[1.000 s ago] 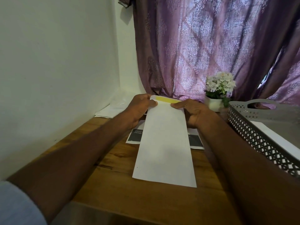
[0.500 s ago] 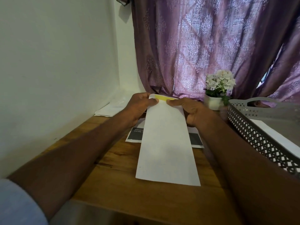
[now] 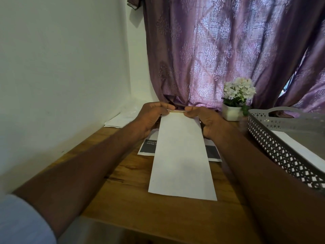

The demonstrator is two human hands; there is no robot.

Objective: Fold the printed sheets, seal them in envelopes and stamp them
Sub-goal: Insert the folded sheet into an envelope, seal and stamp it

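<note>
**Both hands pinch the far end of the envelope**

I see a long white envelope (image 3: 182, 155) lying lengthwise on the wooden table (image 3: 133, 213), its near end toward me and its far end raised a little between my hands. My left hand (image 3: 153, 117) grips the far left corner, fingers curled over the top edge with the thumb beneath. My right hand (image 3: 205, 120) does the same at the far right corner, its fingertips pinching the edge. The two sets of fingertips nearly meet over the middle of that edge. Whether the flap is folded down I cannot tell; only a thin pale line shows along the edge between the fingers.

Under the envelope lies a printed sheet (image 3: 149, 147) with a dark block and small white lettering, showing on both sides of the envelope. A second pile of white paper (image 3: 119, 120) sits at the far left, against the wall.

To the right stands a grey tray (image 3: 274, 147) with a pierced wall; a white sheet lies inside it. Just beyond its far corner is a small white pot of white flowers (image 3: 235, 101), in front of a purple curtain (image 3: 219, 50).
</note>
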